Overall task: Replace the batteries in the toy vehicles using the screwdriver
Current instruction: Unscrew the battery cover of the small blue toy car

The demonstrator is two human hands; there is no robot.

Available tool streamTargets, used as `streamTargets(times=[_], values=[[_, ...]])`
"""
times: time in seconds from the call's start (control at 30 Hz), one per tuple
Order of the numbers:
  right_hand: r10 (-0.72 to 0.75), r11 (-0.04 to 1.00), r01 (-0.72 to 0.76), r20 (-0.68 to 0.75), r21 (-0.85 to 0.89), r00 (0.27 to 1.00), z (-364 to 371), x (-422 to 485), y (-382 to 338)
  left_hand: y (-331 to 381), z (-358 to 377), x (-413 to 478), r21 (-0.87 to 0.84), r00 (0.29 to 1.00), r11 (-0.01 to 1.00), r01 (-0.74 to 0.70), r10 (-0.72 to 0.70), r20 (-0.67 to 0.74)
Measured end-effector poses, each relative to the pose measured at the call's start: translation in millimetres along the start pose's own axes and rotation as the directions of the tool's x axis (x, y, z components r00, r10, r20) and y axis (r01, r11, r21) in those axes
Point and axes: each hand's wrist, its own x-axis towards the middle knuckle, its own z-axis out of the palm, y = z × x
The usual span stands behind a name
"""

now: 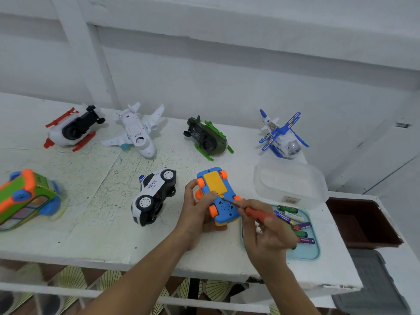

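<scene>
My left hand [196, 214] grips a blue toy car [223, 206] with orange wheels, turned underside up above the table, thumb on its yellow battery cover [214, 183]. My right hand [268, 233] holds an orange-handled screwdriver [254, 211], whose thin tip meets the lower edge of the yellow cover. Several loose batteries [295, 223] lie in a pale blue tray [314, 253] just right of my right hand, partly hidden by it.
On the white table [91, 201] lie a police car [152, 196] on its side, a green-orange bus [25, 198], a red-white helicopter [72, 128], a white plane [136, 130], a green helicopter [208, 138] and a blue plane [281, 135]. A clear plastic box [291, 180] stands behind the tray.
</scene>
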Motion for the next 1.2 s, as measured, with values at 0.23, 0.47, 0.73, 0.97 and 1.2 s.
streamTargets(times=[0.23,0.47,0.73,0.97,1.2], values=[[0.089,0.975,-0.08,-0.035,0.206,0.995,20,-17,10,2,-2,1,-0.017,1.0,1.0,0.018,-0.017,0.011],[-0.099,0.99,0.114,-0.171,0.082,0.98,34,-1,-4,4,-4,3,-0.045,0.999,0.998,0.032,-0.032,0.005],[0.055,0.991,-0.02,-0.268,0.13,0.962,26,16,-24,5,-4,2,-0.044,0.999,0.998,0.036,-0.036,-0.005],[0.809,0.51,-0.698,-0.003,0.502,0.588,-24,83,-30,4,-6,-3,0.009,1.0,1.0,0.01,-0.011,0.015],[0.793,0.545,-0.823,0.42,-0.163,0.442,-21,110,-26,11,-11,-12,0.095,0.996,0.993,-0.073,0.068,0.059]])
